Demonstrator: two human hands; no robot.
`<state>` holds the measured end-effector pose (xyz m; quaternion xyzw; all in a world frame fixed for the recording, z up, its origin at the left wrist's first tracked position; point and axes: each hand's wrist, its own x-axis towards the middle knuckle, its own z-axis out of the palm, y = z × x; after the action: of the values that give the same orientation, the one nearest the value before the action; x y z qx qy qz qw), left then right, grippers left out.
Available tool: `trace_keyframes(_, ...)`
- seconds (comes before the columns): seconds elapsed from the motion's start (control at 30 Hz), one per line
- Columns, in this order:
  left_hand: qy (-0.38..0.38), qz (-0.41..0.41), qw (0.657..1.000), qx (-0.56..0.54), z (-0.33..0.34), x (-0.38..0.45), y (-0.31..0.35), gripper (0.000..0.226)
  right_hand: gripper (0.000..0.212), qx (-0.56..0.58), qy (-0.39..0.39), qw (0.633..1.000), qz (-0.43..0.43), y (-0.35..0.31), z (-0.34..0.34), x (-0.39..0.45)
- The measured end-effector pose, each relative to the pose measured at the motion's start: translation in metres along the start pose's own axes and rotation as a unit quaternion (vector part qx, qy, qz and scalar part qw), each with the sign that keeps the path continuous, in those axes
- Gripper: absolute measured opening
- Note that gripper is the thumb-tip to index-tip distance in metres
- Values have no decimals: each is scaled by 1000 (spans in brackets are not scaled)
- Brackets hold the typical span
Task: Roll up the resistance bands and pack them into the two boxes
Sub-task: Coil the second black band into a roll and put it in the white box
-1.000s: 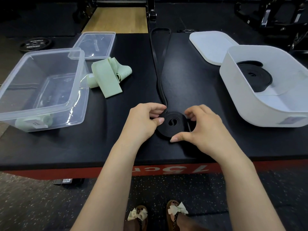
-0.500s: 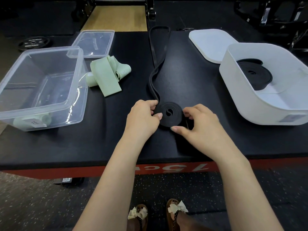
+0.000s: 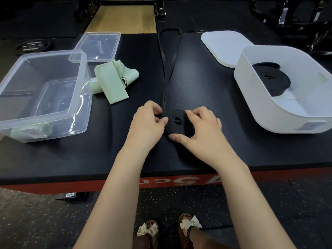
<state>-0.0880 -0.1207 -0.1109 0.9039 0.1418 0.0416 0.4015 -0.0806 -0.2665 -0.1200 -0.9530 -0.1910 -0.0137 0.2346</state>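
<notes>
A black resistance band lies half coiled on the black table; its unrolled tail runs straight away to the far edge. My left hand pinches the coil's left side, and my right hand grips its right and near side with thumb and curled fingers. A pale green band lies loosely folded beside the clear plastic box, which holds one rolled green band. The white box at the right holds a rolled black band.
A clear lid lies behind the clear box, and a white lid behind the white box. The table's near edge has a red front. A weight plate lies on the floor at the far left.
The coil has rolled away from me along the band and grown thicker. Both hands moved forward with it, and the loose tail has become shorter and straighter.
</notes>
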Motion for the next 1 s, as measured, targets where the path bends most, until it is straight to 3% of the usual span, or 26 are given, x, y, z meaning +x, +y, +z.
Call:
trace_keyframes(0.13, 12, -2, 1000, -6, 0, 6, 2, 35, 77, 0, -39, 999, -36, 3, -4, 3)
trace_keyframes(0.27, 13, 6, 1000, 18, 2, 7, 1, 30, 74, 20, -40, 998, -51, 4, -4, 4)
trace_keyframes(0.4, 4, 3, 1000, 18, 0, 8, 0, 28, 81, 72, -14, 997, 10, 5, -7, 6)
trace_keyframes(0.53, 6, -3, 1000, 6, -1, 9, -2, 26, 61, 69, 54, 995, 58, 5, -6, 5)
trace_keyframes(0.67, 10, 0, 999, 50, 1, 10, -1, 26, 59, 52, 48, 997, 45, 1, -5, 2)
trace_keyframes(0.8, 7, -4, 999, 39, 2, 7, 0, 27, 67, -10, 1, 1000, 13, -2, -1, -3)
trace_keyframes(1.0, 1, -2, 999, 38, 1, 3, 2, 37, 95, -85, 54, 993, 53, -25, 15, -3)
